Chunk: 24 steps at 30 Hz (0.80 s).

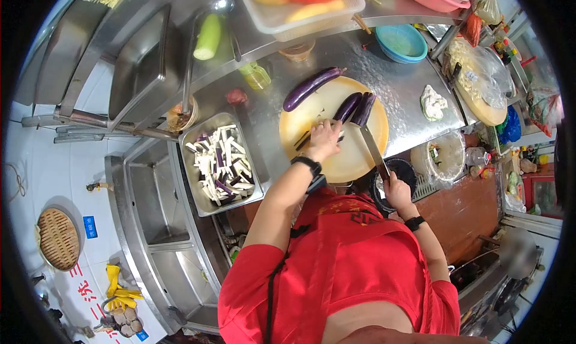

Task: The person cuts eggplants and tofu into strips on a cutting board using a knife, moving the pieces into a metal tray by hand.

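On the round cutting board, my left hand has its fingers bent down over dark eggplant strips, whose ends show on both sides of it. My right hand grips the handle of a kitchen knife. The blade points away from me, its tip close to two cut eggplant pieces lying side by side. A whole purple eggplant rests across the board's far left edge. Left of the board, a metal tray holds many white and purple eggplant strips.
A blue bowl stands at the counter's back right, with a white crumpled item nearer. Overhead, a shelf carries a plastic basket and a pale green gourd. A sink lies left; a black bin is beside my right hand.
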{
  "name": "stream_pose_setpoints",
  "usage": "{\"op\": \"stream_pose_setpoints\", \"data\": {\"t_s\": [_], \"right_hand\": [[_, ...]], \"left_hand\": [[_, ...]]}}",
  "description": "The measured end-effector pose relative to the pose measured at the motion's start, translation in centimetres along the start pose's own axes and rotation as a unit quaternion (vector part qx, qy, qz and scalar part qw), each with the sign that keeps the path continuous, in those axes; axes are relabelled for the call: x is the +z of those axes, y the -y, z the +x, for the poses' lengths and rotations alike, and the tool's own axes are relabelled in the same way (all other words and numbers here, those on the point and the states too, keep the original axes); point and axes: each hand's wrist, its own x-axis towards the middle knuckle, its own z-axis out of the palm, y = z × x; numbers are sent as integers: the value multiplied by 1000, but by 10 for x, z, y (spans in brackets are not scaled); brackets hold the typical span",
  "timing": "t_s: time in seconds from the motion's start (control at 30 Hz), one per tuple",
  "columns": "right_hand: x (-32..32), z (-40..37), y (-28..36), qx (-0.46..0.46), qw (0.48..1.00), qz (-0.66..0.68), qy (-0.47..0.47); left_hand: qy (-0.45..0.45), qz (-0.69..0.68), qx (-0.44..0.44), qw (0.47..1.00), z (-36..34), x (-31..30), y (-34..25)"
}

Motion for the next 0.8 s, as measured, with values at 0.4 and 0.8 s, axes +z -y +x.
{"op": "stream_pose_setpoints", "data": {"t_s": [0.4, 0.8], "right_hand": [[-4, 5, -7, -15, 1000, -1, 12], [-9, 7, -5, -19, 1000, 17, 13]], "left_hand": [[-151, -132, -24, 979, -18, -8, 4], [-296, 131, -206, 924, -116, -98, 159]]}}
